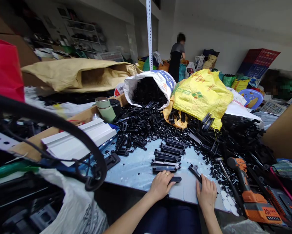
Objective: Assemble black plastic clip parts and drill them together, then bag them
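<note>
My left hand [160, 185], with a ring on one finger, is closed at the table's near edge on a black plastic bar [177, 179]. The bar's rounded end with a hole sticks out past the thumb; the rest is under the fingers. To the right, my right hand [207, 192] grips the near end of another black plastic piece [195, 172], which lies slanted on the light-blue tabletop [136, 165]. Just beyond my left hand, several assembled black bars [167, 157] lie side by side in a row.
Heaped loose black parts [138, 125] spill from a white sack [169, 83]. A yellow sack [201, 94] lies to its right. An orange cordless drill [253, 198] is at the right. A black curved tube [63, 117] crosses the left side. A person [177, 55] stands at the back.
</note>
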`<action>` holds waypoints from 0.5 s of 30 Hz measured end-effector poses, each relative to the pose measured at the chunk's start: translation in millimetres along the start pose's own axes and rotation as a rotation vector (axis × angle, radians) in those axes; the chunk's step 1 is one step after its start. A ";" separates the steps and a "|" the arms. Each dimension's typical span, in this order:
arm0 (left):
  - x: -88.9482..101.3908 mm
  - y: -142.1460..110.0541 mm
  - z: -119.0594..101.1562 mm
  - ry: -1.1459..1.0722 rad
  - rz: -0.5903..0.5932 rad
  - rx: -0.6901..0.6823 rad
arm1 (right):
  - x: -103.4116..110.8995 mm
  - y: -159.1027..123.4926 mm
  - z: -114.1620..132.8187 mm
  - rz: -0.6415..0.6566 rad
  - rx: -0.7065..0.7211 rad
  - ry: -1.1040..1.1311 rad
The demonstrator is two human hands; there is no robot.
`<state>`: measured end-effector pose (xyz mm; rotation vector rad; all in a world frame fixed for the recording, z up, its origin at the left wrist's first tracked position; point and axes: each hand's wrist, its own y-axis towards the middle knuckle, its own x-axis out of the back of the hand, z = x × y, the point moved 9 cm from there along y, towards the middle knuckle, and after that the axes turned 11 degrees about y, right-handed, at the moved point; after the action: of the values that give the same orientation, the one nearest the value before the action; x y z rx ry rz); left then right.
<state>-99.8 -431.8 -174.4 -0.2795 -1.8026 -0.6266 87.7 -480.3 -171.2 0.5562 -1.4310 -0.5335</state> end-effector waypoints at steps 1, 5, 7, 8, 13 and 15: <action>0.4 0.1 -0.3 0.002 0.000 -0.001 | 1.0 0.7 0.7 -0.003 0.001 -0.005; 2.1 0.1 -0.8 0.005 -0.006 -0.006 | 2.9 2.1 1.9 -0.001 0.002 0.001; 2.1 -0.2 -0.5 0.002 -0.010 -0.004 | 2.8 1.8 1.6 -0.001 0.001 0.009; 1.9 -0.4 -0.4 -0.002 -0.015 -0.004 | 2.6 1.5 1.1 -0.002 -0.002 0.009; -2.0 -2.8 0.1 0.005 -0.043 -0.019 | 2.3 0.0 1.4 -0.011 0.017 0.006; -3.2 -4.3 -0.1 0.010 -0.054 -0.030 | 2.1 -0.6 1.3 -0.011 0.021 0.008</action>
<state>-100.8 -435.0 -178.5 -0.2477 -1.7970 -0.6920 86.5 -482.2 -169.9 0.5828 -1.4285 -0.5249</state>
